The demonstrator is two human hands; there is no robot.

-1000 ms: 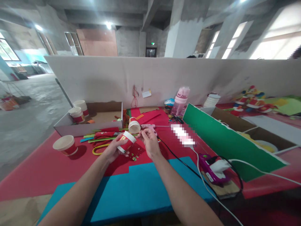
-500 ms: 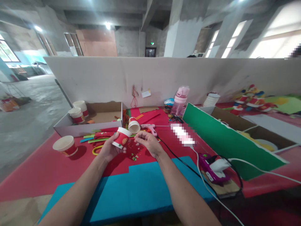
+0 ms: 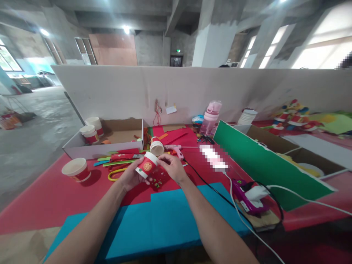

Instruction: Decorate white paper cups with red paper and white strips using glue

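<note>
My left hand (image 3: 132, 176) is wrapped around a red-and-white paper cup (image 3: 147, 165), which is tilted and has a round gold emblem on its side. At the cup's right edge, the fingers of my right hand (image 3: 172, 167) are pinched together; whatever they hold is too small or hidden to make out. Just behind the cup lies a stack of paper cups (image 3: 157, 147) on its side, next to a pink glue gun (image 3: 174, 149). Yellow-handled scissors (image 3: 114, 175) lie by my left hand, and small green scraps (image 3: 157, 182) are scattered below the cup.
A paper bucket (image 3: 77, 169) stands at left, before an open box (image 3: 121, 145) with more cups. Coloured strips (image 3: 121, 158) lie in front of that box. Right are a green-sided box (image 3: 264, 165), a purple power strip (image 3: 249, 200) with cables, and a pink bottle (image 3: 211, 117) behind.
The held cup has moved slightly right and down, its emblem turned more towards me. My right fingers, previously apart from it, now meet its right edge.
</note>
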